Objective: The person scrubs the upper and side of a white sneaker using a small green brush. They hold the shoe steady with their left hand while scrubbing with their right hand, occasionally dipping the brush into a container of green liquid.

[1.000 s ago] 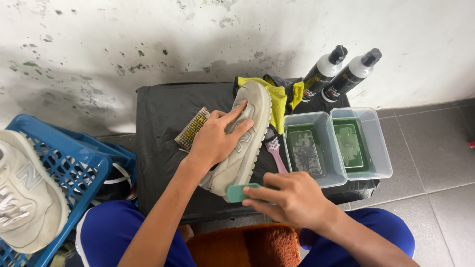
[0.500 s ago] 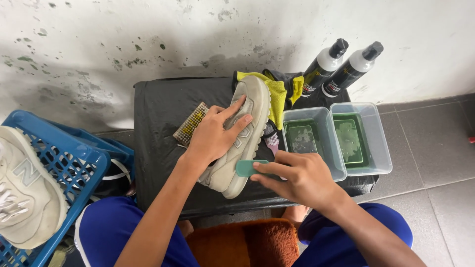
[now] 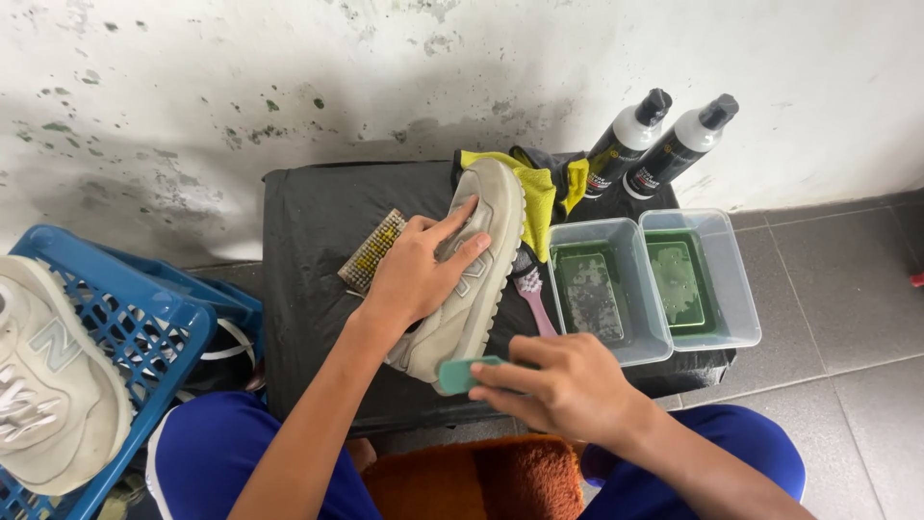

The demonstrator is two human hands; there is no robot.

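My left hand (image 3: pixel 419 274) presses the beige sneaker (image 3: pixel 472 270) flat on the black tabletop (image 3: pixel 308 231), fingers spread over its side. My right hand (image 3: pixel 563 385) has its grip pinched on a green brush (image 3: pixel 462 374) at the sneaker's heel. 2 clear tubs (image 3: pixel 654 279) sit just beside.

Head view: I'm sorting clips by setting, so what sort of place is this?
Probably an informal shoe-cleaning spot on a tiled floor by a stained wall: two spray bottles, tubs of green water, a beige sneaker.
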